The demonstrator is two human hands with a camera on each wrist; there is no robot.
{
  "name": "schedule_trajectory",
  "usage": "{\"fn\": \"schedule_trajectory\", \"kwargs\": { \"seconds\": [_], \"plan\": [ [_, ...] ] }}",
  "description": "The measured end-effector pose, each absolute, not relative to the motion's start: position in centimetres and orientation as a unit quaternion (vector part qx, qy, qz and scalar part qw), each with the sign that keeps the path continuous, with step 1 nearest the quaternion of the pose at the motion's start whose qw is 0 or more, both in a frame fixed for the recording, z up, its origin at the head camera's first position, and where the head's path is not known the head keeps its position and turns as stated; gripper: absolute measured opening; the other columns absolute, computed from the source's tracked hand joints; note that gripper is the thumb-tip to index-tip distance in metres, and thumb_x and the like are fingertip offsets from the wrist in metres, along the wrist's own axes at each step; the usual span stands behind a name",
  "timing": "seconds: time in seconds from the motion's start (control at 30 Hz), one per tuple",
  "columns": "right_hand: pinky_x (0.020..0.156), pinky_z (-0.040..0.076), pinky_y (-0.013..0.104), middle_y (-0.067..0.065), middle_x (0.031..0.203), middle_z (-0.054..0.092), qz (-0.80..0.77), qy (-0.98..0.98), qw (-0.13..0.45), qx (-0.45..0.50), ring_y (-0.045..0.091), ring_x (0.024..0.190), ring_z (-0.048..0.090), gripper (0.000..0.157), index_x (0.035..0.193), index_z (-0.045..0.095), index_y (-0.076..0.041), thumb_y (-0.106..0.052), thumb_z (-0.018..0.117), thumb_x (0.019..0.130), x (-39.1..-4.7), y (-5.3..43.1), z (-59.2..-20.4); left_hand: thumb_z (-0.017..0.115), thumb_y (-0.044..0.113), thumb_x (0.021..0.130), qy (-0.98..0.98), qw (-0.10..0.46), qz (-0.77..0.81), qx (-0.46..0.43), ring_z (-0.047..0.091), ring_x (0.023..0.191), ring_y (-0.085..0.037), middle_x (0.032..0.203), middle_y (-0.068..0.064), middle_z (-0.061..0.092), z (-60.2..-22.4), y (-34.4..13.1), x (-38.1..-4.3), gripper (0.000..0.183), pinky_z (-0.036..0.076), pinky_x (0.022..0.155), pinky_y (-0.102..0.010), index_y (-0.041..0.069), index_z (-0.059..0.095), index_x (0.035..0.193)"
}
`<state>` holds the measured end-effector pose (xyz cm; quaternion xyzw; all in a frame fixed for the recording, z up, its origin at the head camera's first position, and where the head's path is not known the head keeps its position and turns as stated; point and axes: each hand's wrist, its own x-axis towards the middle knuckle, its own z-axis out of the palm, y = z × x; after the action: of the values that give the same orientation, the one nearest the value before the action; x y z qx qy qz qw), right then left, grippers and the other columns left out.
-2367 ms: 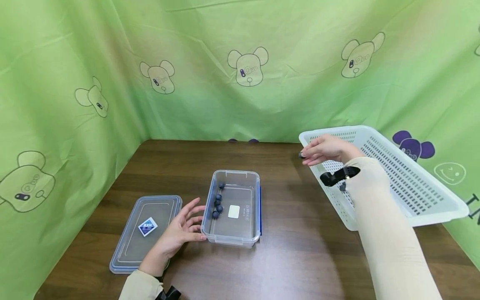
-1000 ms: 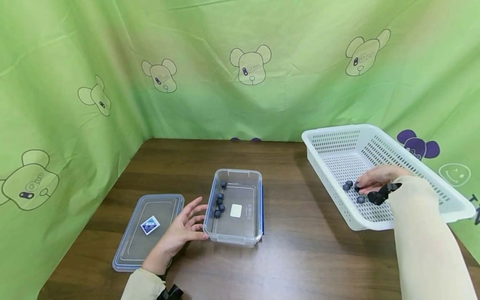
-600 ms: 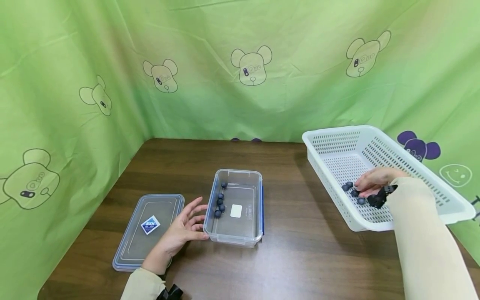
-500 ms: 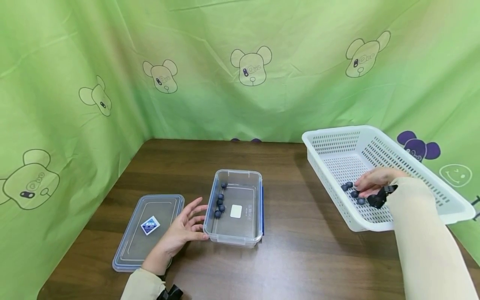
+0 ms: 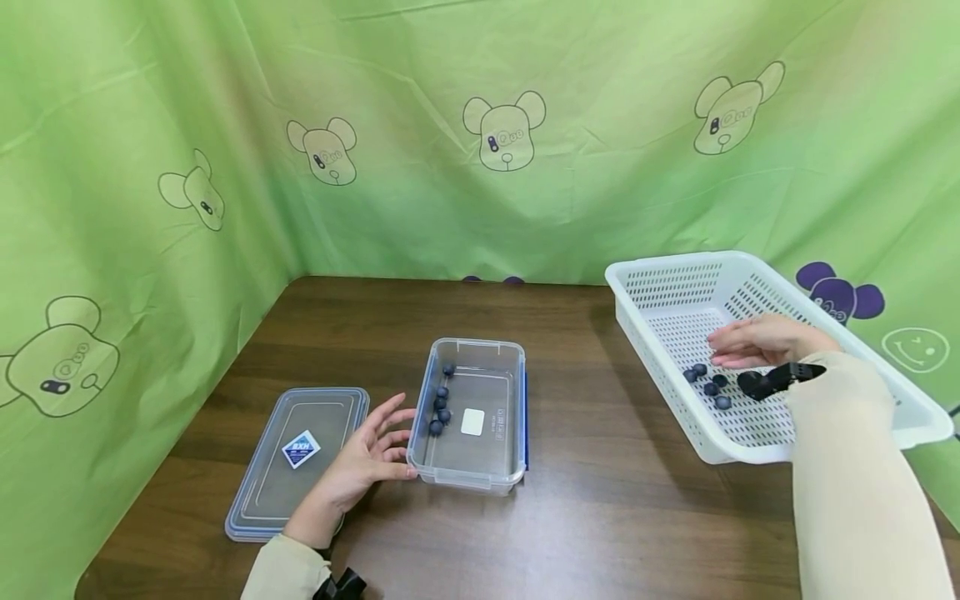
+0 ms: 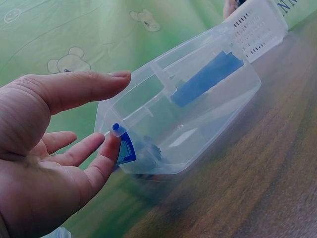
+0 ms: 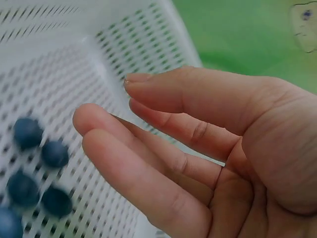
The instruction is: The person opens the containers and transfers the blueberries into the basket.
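In the head view my left hand [image 5: 366, 460] has its fingers spread, with fingertips and thumb at the left side of a clear plastic food container [image 5: 491, 450] with blue clips. A row of blueberries [image 5: 439, 402] lies along that container's left side. Over a white perforated basket [image 5: 660, 408] on the right, my right hand [image 5: 765, 337] hovers with its fingers loosely bent. Nothing sits between its thumb and fingertips [image 7: 99, 148] in the right wrist view. Several dark blueberries [image 7: 22, 188] rest on the basket floor near those fingertips.
A clear lid [image 5: 315, 492] with a blue rim and a diamond-shaped sticker lies on the brown wooden table [image 5: 600, 525], left of the container and partly behind my left wrist. A green curtain [image 5: 405, 225] with mouse-head drawings surrounds the table.
My right hand carried a blueberry at the basket's left rim, then reached down inside. It has since released the berry onto the basket floor and risen slightly. My left hand stays put.
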<state>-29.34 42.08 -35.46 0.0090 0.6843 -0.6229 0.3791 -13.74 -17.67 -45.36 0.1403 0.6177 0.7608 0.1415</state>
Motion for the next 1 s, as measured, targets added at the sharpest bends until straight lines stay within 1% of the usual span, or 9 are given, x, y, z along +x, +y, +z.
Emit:
{"fn": "schedule_trajectory", "kwargs": {
  "seconds": [0.13, 0.3, 0.43, 0.57, 0.67, 0.77, 0.9, 1.0],
  "plan": [
    [0.086, 0.056, 0.031, 0.008, 0.096, 0.074, -0.632, 0.698, 0.338, -0.004, 0.020, 0.090, 0.072, 0.028, 0.095, 0.076, -0.011, 0.005, 0.053, 0.099, -29.5, 41.1, -34.0, 0.078, -0.014, 0.073, 0.618, 0.142, 0.761, 0.140, 0.051, 0.115, -0.025, 0.149, -0.034, 0.025, -45.4, -17.7, -13.8, 0.106, 0.054, 0.088, -0.027, -0.005, 0.011, 0.155],
    [0.083, 0.057, 0.033, 0.008, 0.093, 0.074, -0.603, 0.747, 0.277, -0.026, 0.021, 0.087, 0.073, 0.027, 0.095, 0.073, -0.015, 0.004, 0.054, 0.098, -29.7, 38.2, -31.8, 0.077, -0.016, 0.072, 0.614, 0.142, 0.763, 0.143, 0.052, 0.114, -0.024, 0.150, -0.034, 0.024, -45.5, -17.7, -13.8, 0.107, 0.054, 0.086, -0.027, -0.005, 0.010, 0.155],
    [0.082, 0.058, 0.037, 0.008, 0.093, 0.074, -0.585, 0.770, 0.251, -0.039, 0.023, 0.086, 0.073, 0.023, 0.100, 0.070, -0.012, 0.004, 0.054, 0.098, -29.9, 35.2, -30.0, 0.077, -0.015, 0.072, 0.614, 0.142, 0.763, 0.144, 0.052, 0.113, -0.023, 0.150, -0.034, 0.024, -45.5, -17.7, -13.8, 0.107, 0.055, 0.086, -0.027, -0.005, 0.010, 0.155],
    [0.083, 0.058, 0.039, 0.007, 0.096, 0.073, -0.569, 0.783, 0.245, -0.061, 0.024, 0.088, 0.072, 0.018, 0.103, 0.068, -0.008, 0.003, 0.055, 0.098, -29.9, 32.4, -28.6, 0.078, -0.014, 0.072, 0.615, 0.141, 0.762, 0.146, 0.052, 0.113, -0.023, 0.149, -0.034, 0.024, -45.4, -17.7, -13.8, 0.108, 0.054, 0.086, -0.027, -0.005, 0.010, 0.155],
    [0.082, 0.058, 0.037, 0.010, 0.095, 0.073, -0.558, 0.789, 0.246, -0.072, 0.023, 0.087, 0.072, 0.014, 0.105, 0.067, -0.006, 0.001, 0.057, 0.097, -30.0, 30.4, -28.2, 0.078, -0.014, 0.072, 0.615, 0.139, 0.761, 0.150, 0.052, 0.113, -0.023, 0.149, -0.034, 0.024, -45.4, -17.6, -13.8, 0.108, 0.054, 0.087, -0.027, -0.006, 0.010, 0.155],
    [0.081, 0.058, 0.037, 0.012, 0.093, 0.072, -0.554, 0.789, 0.254, -0.076, 0.023, 0.084, 0.072, 0.014, 0.108, 0.064, -0.003, 0.000, 0.059, 0.096, -30.2, 28.4, -28.2, 0.077, -0.015, 0.072, 0.614, 0.139, 0.762, 0.151, 0.053, 0.113, -0.023, 0.149, -0.035, 0.024, -45.4, -17.6, -13.8, 0.107, 0.054, 0.086, -0.027, -0.006, 0.010, 0.155],
    [0.080, 0.059, 0.037, 0.014, 0.090, 0.072, -0.546, 0.792, 0.261, -0.086, 0.023, 0.081, 0.072, 0.020, 0.113, 0.060, 0.004, 0.000, 0.062, 0.094, -30.2, 25.6, -28.6, 0.078, -0.015, 0.072, 0.612, 0.142, 0.764, 0.147, 0.053, 0.112, -0.022, 0.149, -0.035, 0.023, -45.3, -17.6, -13.7, 0.108, 0.055, 0.086, -0.027, -0.006, 0.009, 0.155],
    [0.078, 0.059, 0.037, 0.014, 0.089, 0.072, -0.536, 0.795, 0.265, -0.101, 0.023, 0.079, 0.072, 0.031, 0.120, 0.055, 0.012, 0.001, 0.063, 0.092, -30.3, 23.4, -29.3, 0.078, -0.014, 0.072, 0.614, 0.142, 0.763, 0.146, 0.053, 0.112, -0.021, 0.150, -0.036, 0.023, -45.3, -17.6, -13.7, 0.107, 0.055, 0.086, -0.027, -0.006, 0.010, 0.155]
  ]
}}
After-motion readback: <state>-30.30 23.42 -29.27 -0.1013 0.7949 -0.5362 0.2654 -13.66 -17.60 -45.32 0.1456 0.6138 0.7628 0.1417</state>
